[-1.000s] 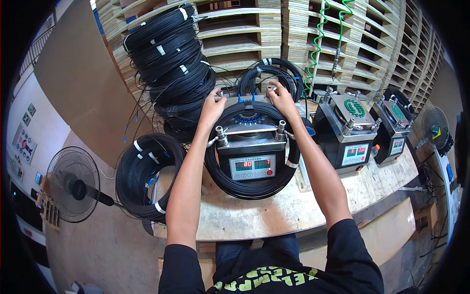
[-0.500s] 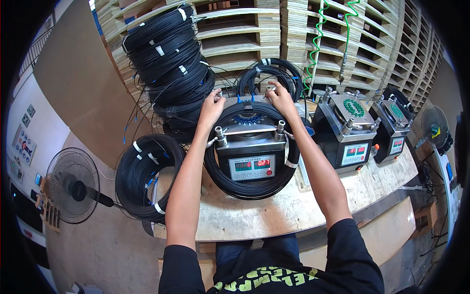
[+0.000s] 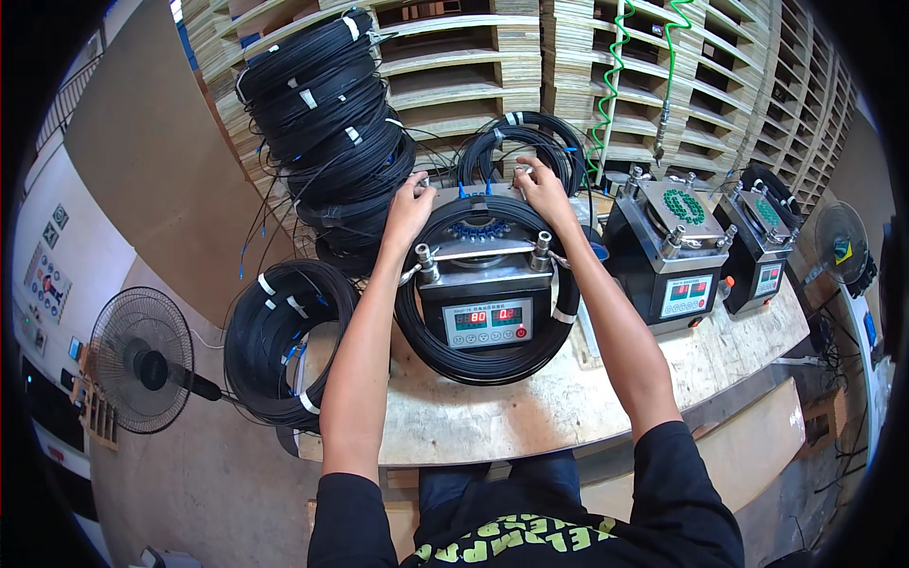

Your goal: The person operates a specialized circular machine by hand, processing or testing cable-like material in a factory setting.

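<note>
A black machine with a steel top [image 3: 488,273] and a lit red display [image 3: 488,324] stands on the table before me. A ring of blue connectors [image 3: 481,232] sits on its top, and a coil of black cable [image 3: 483,367] hangs round it. My left hand [image 3: 410,210] is closed at the far left corner post, its fingertips curled on the metal knob. At the far right corner my right hand [image 3: 543,195] pinches the matching knob [image 3: 522,172]. Both near posts, such as the left one [image 3: 427,263], stand untouched. Fingers partly hide both far knobs.
Tall stacked black cable coils [image 3: 327,133] stand at the back left, with another coil pile [image 3: 284,341] nearer. Two similar machines [image 3: 663,251] [image 3: 757,241] are on the right. Wooden pallets [image 3: 454,85] rise behind. A fan [image 3: 142,360] stands left, and a green spiral hose [image 3: 615,76] hangs down.
The figures on the near machine's display have changed. Both hands stay at the far knobs with hardly any visible movement.
</note>
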A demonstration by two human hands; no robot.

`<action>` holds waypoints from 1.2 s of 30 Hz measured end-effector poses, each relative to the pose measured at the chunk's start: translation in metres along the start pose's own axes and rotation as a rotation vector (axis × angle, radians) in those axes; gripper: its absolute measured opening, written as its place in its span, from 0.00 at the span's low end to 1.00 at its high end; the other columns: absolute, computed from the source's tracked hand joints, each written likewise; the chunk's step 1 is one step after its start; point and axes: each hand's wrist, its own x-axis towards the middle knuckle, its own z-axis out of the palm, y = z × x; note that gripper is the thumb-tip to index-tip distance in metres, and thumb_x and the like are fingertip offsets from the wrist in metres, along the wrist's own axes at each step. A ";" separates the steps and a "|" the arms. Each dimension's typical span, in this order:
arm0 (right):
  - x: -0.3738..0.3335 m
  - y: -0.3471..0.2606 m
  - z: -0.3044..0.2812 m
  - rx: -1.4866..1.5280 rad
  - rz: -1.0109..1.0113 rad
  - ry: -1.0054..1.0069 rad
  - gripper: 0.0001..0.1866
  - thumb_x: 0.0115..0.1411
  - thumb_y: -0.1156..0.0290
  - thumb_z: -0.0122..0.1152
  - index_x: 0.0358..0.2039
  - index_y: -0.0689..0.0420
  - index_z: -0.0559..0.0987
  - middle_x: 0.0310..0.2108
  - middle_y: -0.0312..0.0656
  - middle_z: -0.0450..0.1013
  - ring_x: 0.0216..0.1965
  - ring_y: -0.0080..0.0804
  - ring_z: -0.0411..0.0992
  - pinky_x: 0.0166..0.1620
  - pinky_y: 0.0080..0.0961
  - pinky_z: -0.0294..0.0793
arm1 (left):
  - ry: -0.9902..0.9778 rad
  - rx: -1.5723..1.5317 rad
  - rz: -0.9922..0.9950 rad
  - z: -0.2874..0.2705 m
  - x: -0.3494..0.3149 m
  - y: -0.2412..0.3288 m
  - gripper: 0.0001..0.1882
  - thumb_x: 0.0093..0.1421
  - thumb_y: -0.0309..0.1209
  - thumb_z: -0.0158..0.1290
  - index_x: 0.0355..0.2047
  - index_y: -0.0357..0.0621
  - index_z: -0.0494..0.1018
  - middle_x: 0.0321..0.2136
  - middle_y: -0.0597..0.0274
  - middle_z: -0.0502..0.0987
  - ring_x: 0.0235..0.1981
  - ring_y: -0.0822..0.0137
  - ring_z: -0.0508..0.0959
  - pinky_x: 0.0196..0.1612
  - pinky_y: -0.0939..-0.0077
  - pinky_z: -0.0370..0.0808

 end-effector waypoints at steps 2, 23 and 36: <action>0.000 0.006 -0.004 0.009 -0.007 0.014 0.21 0.63 0.64 0.55 0.54 0.59 0.72 0.31 0.53 0.79 0.35 0.40 0.79 0.42 0.32 0.75 | -0.015 -0.017 -0.017 0.005 -0.001 0.005 0.27 0.59 0.33 0.50 0.57 0.33 0.68 0.29 0.57 0.79 0.29 0.70 0.76 0.37 0.77 0.71; 0.004 0.010 0.000 -0.010 -0.057 -0.001 0.21 0.63 0.65 0.54 0.55 0.58 0.73 0.33 0.53 0.79 0.37 0.41 0.79 0.43 0.32 0.74 | -0.013 0.150 0.055 -0.002 -0.003 0.010 0.23 0.61 0.32 0.47 0.56 0.38 0.71 0.29 0.55 0.79 0.32 0.68 0.77 0.41 0.74 0.72; 0.000 0.006 -0.002 -0.009 -0.037 -0.015 0.21 0.63 0.66 0.50 0.56 0.57 0.73 0.35 0.52 0.79 0.39 0.38 0.79 0.46 0.31 0.74 | -0.065 0.121 0.068 -0.008 -0.014 0.030 0.25 0.59 0.28 0.43 0.57 0.40 0.70 0.24 0.51 0.76 0.26 0.61 0.77 0.37 0.68 0.72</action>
